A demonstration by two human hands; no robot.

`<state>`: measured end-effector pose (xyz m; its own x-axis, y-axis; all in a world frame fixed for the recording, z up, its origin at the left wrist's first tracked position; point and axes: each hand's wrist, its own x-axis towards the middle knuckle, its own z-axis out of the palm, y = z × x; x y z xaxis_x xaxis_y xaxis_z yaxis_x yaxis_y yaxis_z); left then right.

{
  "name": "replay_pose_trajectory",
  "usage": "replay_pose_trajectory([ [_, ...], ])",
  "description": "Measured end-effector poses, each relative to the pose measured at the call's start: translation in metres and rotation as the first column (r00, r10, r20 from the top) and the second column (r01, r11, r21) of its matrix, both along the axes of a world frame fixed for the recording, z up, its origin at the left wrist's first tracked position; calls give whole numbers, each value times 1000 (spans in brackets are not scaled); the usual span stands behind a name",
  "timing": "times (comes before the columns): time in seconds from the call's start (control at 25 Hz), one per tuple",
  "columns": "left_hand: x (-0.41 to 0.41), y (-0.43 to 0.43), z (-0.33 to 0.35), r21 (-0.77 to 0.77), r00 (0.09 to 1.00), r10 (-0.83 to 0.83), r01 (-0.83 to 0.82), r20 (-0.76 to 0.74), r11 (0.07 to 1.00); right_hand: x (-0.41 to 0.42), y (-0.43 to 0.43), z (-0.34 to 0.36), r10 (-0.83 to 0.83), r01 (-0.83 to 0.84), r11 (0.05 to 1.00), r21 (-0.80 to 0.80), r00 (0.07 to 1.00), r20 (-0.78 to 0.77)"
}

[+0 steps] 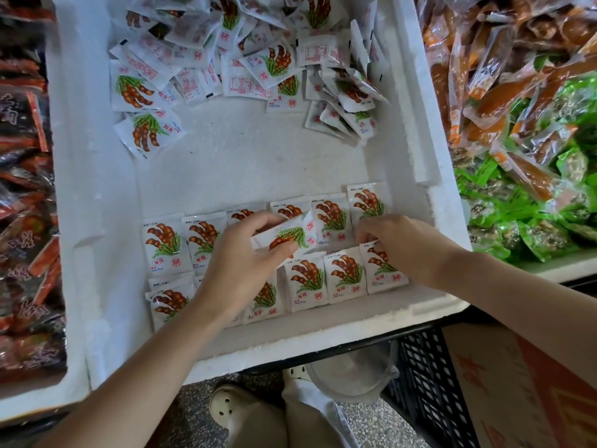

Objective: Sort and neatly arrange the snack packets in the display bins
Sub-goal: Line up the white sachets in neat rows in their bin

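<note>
A white foam bin (pixel 97 189), seen from above. Two neat rows (pixel 332 218) of tamarind packets line its near end, and a loose pile (pixel 226 53) lies at the far end. The left hand (pixel 245 257) pinches one packet (pixel 287 236), tilted, over the seam between the rows. The right hand (pixel 407 244) curls its fingers onto the top edge of the end packet (pixel 382 265) in the near row, seemingly pinching it. To place it well, the held packet probably needs turning upright, print forward, then sliding flush against its neighbours.
</note>
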<state>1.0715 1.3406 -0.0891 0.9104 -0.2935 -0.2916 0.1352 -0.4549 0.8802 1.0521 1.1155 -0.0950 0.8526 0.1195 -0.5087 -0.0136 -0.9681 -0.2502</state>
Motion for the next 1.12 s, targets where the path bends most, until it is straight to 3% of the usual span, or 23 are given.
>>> replay_pose_trajectory([
  [0.12,8,4,4,21,1000,25,-25,16,999,3,-1,-3,-3,2,1000,23,1000,26],
  [0.2,12,4,8,28,999,0,-1,35,1000,6,7,3,-69,46,978,204,992,106],
  [0.28,17,-1,12,29,998,-36,34,60,999,7,24,17,-161,111,888,445,984,74],
  [0.4,22,-14,16,2,990,-87,88,109,996,8,50,30,-186,112,813,572,980,72],
  [0.56,25,-26,10,-2,977,-68,70,204,998,26,47,33,-271,161,823,544,954,127],
  [0.68,32,-18,-10,205,946,-168,113,279,972,49,28,26,-341,240,867,436,924,171],
  [0.8,35,-8,-32,521,851,-466,291,242,802,68,23,7,-233,200,930,310,970,75],
  [0.88,33,-6,-43,612,802,-553,324,227,721,72,28,-7,-147,140,946,291,989,0],
  [0.96,32,-6,-48,648,787,-571,311,235,695,72,32,-18,-119,111,960,257,993,16],
  [1.12,31,-6,-50,626,797,-541,283,268,727,68,31,-26,-76,54,978,200,991,107],
])
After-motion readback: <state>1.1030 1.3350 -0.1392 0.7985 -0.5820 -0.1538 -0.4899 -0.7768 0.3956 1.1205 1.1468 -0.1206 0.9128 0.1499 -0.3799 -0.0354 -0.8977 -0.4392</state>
